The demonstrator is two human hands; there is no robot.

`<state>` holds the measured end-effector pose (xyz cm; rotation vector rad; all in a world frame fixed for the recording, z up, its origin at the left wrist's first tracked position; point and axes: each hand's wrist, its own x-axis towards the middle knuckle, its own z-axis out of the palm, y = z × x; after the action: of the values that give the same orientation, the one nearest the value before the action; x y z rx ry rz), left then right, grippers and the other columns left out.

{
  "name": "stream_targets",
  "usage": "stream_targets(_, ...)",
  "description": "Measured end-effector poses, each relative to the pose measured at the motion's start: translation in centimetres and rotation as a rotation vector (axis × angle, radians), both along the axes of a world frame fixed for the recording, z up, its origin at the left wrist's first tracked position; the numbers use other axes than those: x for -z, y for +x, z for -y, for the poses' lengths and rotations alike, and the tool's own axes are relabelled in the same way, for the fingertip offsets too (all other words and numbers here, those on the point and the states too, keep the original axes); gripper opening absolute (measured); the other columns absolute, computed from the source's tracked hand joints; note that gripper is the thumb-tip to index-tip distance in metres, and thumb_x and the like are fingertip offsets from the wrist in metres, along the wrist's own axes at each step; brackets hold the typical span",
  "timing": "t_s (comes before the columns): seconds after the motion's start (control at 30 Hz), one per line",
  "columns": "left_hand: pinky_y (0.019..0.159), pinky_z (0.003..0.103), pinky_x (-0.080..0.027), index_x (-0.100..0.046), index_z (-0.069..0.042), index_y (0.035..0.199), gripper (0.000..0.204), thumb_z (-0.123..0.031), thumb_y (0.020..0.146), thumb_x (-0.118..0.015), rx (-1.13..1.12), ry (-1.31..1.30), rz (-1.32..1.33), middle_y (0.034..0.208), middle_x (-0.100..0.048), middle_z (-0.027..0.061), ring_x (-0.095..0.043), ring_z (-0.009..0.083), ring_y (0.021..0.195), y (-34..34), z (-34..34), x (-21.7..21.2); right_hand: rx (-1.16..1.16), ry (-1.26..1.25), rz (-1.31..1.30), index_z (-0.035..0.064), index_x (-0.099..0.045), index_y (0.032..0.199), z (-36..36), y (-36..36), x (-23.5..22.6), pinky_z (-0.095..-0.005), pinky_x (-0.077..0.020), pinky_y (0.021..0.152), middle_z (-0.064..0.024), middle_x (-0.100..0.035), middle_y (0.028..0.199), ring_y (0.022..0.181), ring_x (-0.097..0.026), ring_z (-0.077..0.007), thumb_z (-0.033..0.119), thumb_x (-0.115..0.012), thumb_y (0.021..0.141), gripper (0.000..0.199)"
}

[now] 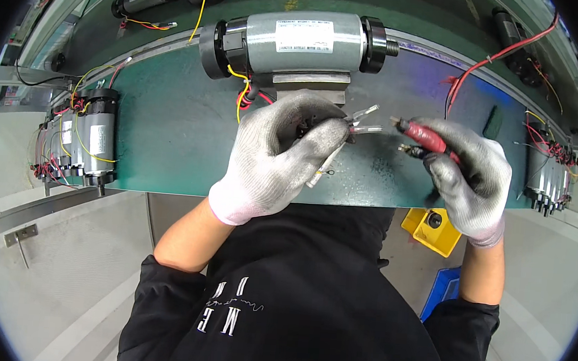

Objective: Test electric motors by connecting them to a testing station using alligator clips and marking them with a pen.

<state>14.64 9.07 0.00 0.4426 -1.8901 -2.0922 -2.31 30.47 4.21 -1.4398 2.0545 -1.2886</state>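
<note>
A grey cylindrical electric motor [263, 39] with black ends lies on a metal cradle [310, 80] at the far side of the bench. Yellow, red and black wires hang from its left end. My left hand [270, 155], in a grey-white glove, is closed on the motor's wire leads, whose clear-sleeved terminals [366, 128] point right from the fingertips. Across a small gap, my gloved right hand [469, 171] grips a red-sleeved test clip [425, 135] and a black test clip [413, 151]. Their tips face the terminals without touching them. Below the left fingers hangs a small ring terminal [330, 172].
Several motors [101, 135] stand at the left edge, and more motors [546, 170] at the right. Others lie beyond the rail [164, 38]. A red cable [492, 57] runs down from the upper right, near a dark green block [493, 122]. Below the bench sit yellow [450, 242] and blue [440, 291] bins.
</note>
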Motion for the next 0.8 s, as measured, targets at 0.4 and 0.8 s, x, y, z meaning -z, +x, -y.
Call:
stream_targets(0.4,0.067,0.026,-0.049,-0.070,0.003,0.111,0.021,-0.016,0.108,-0.062,-0.037,0.018,0.037,0.087,-0.071,0.0032,-0.059,0.0071,0.073,0.2,0.1,0.0,-0.089,-0.069,-0.240,-0.0109,-0.076,0.120,1.3,-0.6,0.7,-0.0303,-0.0557,0.062,-0.0162,-0.080,0.092,0.062,-0.071,-0.0188,0.019,-0.075,0.098,0.037)
stream_targets(0.8,0.070,0.027,-0.050,-0.070,0.003,0.114,0.025,-0.020,0.109,-0.064,0.008,-0.058,0.024,0.089,-0.072,0.0045,-0.061,0.0086,0.077,0.6,0.3,0.5,-0.132,-0.063,-0.311,-0.0113,-0.076,0.119,1.4,-0.8,0.8,-0.0319,-0.0555,0.064,-0.0167,-0.079,0.090,0.063,-0.071,-0.0221,0.021,-0.076,0.096,0.040)
